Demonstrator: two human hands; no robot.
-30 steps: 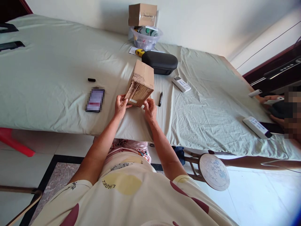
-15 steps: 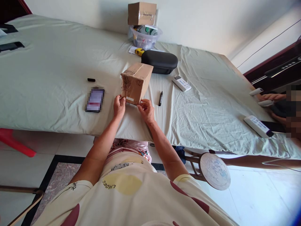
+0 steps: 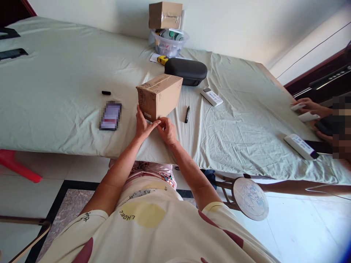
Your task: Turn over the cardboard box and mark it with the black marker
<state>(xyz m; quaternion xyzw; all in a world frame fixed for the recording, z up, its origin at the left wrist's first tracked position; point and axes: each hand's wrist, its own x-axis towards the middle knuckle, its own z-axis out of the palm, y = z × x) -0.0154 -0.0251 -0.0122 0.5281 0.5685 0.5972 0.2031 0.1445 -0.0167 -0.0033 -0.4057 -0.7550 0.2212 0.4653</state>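
A cardboard box point(image 3: 161, 95) with dark scribbles stands on the cloth-covered table, one corner turned towards me and its long right side showing. My left hand point(image 3: 143, 124) grips its near left end, fingers along the left side and thumb stretched across below the front face to the near corner. At that bottom corner my right hand point(image 3: 167, 130) is closed, its bent fingertips pinching the edge beside my left thumb. A black marker point(image 3: 187, 114) lies uncapped to the right of the box. Its black cap point(image 3: 106, 92) rests to the left, above a phone point(image 3: 110, 116).
Behind the box lie a black hard case point(image 3: 185, 71) and a yellow tape measure point(image 3: 162, 59). A plastic tub point(image 3: 170, 45) carries another carton point(image 3: 165, 15). White devices point(image 3: 212, 97) lie to the right, where another person's hands point(image 3: 312, 109) hold something. A round stool point(image 3: 251, 199) stands below.
The box has turned, its near end swinging left and its far end right. My left thumb has moved across to the near corner, and my right hand has shifted slightly left.
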